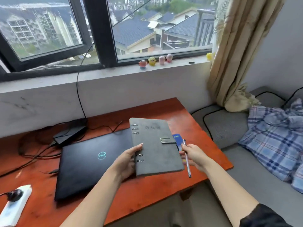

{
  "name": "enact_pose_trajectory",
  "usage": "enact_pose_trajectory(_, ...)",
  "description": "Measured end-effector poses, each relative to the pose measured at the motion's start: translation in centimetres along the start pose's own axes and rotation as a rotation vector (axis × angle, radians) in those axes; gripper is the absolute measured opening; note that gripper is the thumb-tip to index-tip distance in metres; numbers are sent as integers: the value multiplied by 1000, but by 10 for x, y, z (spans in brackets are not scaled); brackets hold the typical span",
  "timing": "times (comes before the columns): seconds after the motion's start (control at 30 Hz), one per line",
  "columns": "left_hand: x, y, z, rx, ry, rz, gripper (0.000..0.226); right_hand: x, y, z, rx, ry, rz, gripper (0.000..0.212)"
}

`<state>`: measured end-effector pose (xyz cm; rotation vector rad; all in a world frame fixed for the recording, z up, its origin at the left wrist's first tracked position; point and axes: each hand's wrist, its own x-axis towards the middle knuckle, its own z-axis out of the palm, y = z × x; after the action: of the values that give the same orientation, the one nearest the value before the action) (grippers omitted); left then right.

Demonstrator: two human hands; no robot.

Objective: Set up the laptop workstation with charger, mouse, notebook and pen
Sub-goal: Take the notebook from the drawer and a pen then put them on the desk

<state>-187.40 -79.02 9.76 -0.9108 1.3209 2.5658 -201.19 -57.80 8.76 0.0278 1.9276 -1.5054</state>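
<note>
A closed black laptop (88,163) lies on the orange-red table (147,190). My left hand (127,161) grips the ring-bound spine of a grey notebook (155,146), held just above the table and over the laptop's right edge. My right hand (195,155) pinches a pen (186,159) by the notebook's right side, its tip pointing toward me. A small blue tag (177,139) shows behind the pen. The black charger brick (70,135) sits at the table's back left with its cables. No mouse shows.
A white power strip (15,205) with a black plug lies at the table's front left. Black cables (32,154) spread left of the laptop. A grey sofa (229,128) with a plaid cloth (275,136) stands right. Small figurines (152,61) line the windowsill; a curtain (237,63) hangs right.
</note>
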Motion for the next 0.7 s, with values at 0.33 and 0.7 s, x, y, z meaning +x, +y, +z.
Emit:
enact_pose_trajectory(0.33,156,58,37,244,171,6,29,165,-72,-41,-180,-30,9,22)
enact_pose_trajectory(0.7,303,89,18,396,544,-21,41,329,-100,-41,-342,-80,26,27)
